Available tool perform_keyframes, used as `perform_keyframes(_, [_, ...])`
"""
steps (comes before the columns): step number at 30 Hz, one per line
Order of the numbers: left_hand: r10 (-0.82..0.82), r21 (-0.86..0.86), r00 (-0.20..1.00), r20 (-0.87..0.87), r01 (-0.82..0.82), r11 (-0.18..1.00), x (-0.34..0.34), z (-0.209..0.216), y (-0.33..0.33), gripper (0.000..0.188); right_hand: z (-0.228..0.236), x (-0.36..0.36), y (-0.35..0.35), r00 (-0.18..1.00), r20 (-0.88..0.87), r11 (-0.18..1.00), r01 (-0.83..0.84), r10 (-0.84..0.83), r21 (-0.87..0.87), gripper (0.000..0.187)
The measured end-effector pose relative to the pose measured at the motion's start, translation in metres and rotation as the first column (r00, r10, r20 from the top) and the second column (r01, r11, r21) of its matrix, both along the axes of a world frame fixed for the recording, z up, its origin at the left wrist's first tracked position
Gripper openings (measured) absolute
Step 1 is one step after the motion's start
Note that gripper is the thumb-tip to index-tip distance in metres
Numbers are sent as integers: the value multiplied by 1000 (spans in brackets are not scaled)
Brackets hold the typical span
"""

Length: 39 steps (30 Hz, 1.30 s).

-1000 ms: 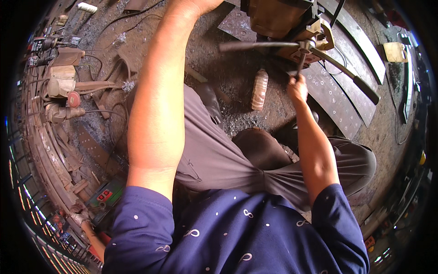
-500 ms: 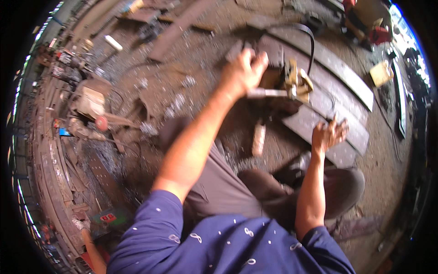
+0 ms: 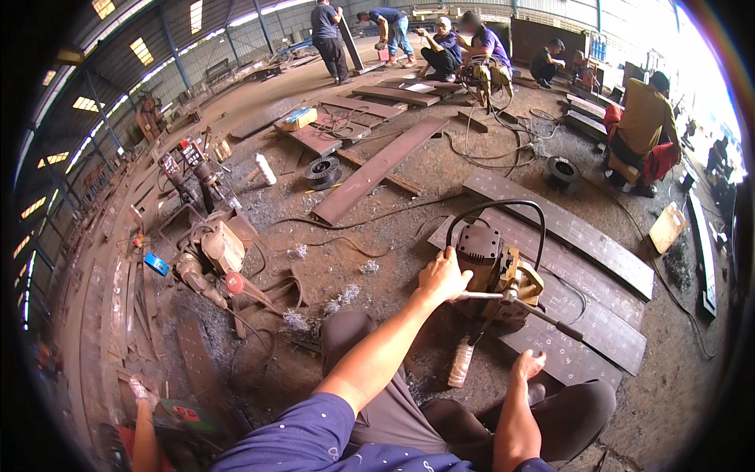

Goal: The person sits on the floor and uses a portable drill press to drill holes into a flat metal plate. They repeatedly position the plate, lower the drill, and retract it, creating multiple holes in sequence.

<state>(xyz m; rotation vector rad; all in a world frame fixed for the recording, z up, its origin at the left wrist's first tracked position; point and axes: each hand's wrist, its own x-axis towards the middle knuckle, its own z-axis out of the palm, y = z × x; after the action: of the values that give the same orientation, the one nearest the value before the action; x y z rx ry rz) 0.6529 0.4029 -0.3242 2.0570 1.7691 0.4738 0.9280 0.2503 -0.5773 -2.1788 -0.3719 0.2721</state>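
A magnetic drill point(image 3: 480, 242) with a dark motor, a tan body and a black looped cable stands on dark steel plates point(image 3: 578, 295) in front of me. My left hand point(image 3: 443, 277) is at the near left side of the motor, fingers curled against it and partly hidden, close to the end of a metal feed-handle spoke point(image 3: 554, 321). Lower right, my right hand point(image 3: 528, 364) hangs near the plate edge, loosely bent and holding nothing. Below the drill, a pale wrapped cylinder point(image 3: 461, 365) points down toward my folded legs.
At left stands a second machine point(image 3: 224, 250) among metal shavings. Beyond lie a long steel bar point(image 3: 377, 169), wire spools point(image 3: 561, 171) and cables. A yellowish jug point(image 3: 667, 228) is at right. A gloved hand point(image 3: 143, 389) shows lower left; several people work farther off.
My view has tilted up, showing more of the workshop. My right hand has drawn back from over the plates, its spread fingers now bent. My left hand remains by the motor.
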Motion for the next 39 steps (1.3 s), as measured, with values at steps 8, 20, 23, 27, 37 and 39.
perform_keyframes(8, [-29,-39,999,29,30,999,3,9,-2,82,-54,-58,-17,872,-294,815,-477,391,-330,49])
perform_keyframes(20, [-31,167,997,-74,43,985,-4,0,-4,66,-69,-120,-14,725,-396,469,-676,564,-569,84])
perform_keyframes(23, [-53,252,995,-89,74,965,-2,-2,-3,63,-76,-125,-7,718,-392,462,-681,575,-568,86])
perform_keyframes(27, [-60,160,994,-89,74,984,7,3,1,64,-84,-123,-7,723,-385,432,-666,574,-608,88])
perform_keyframes(37, [-76,299,987,-145,116,947,1,0,-2,49,-96,-128,1,665,-467,372,-729,583,-574,80])
perform_keyframes(39, [-74,287,990,-122,107,952,2,2,-2,48,-102,-127,2,673,-439,387,-719,595,-577,72])
